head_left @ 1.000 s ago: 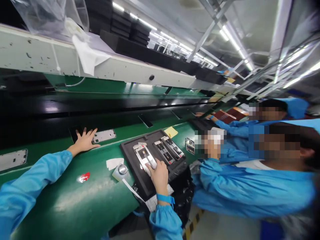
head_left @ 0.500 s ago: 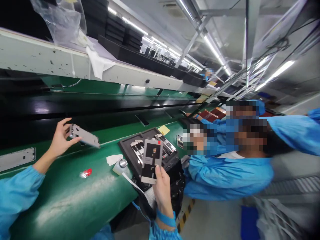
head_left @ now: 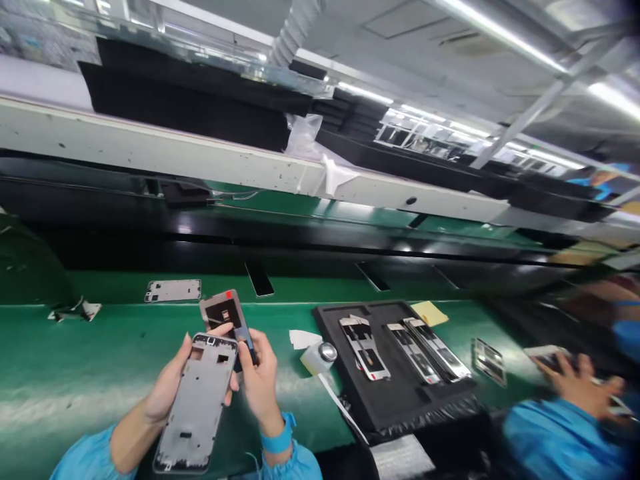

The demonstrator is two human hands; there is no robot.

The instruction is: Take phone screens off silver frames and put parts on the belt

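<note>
My left hand (head_left: pixel 167 387) is closed on a grey phone frame (head_left: pixel 197 407), a flat metal plate with small cutouts that faces me in front of my body. Just behind its top end, my right hand (head_left: pixel 261 373) grips a phone screen assembly (head_left: pixel 220 310), its dark back towards me and a red sticker at the upper corner. The two parts overlap in view; whether they touch I cannot tell. Right of my hands, a black foam tray (head_left: pixel 333 333) holds several similar screen assemblies (head_left: pixel 367 347).
A white bottle with a metal cap (head_left: pixel 320 357) stands by the tray, near a yellow paper (head_left: pixel 430 313). Another phone frame (head_left: pixel 173 291) and dark phones (head_left: pixel 259 279) lie along the back strip. At right, a co-worker's hand (head_left: pixel 575 380) works over phone parts. A white shelf beam (head_left: pixel 200 153) crosses above.
My hands have come together, the phone frame now in front of the screen assembly. The view has swung left, bringing the tray to the right and leaving only a co-worker's arm and hand close by.
</note>
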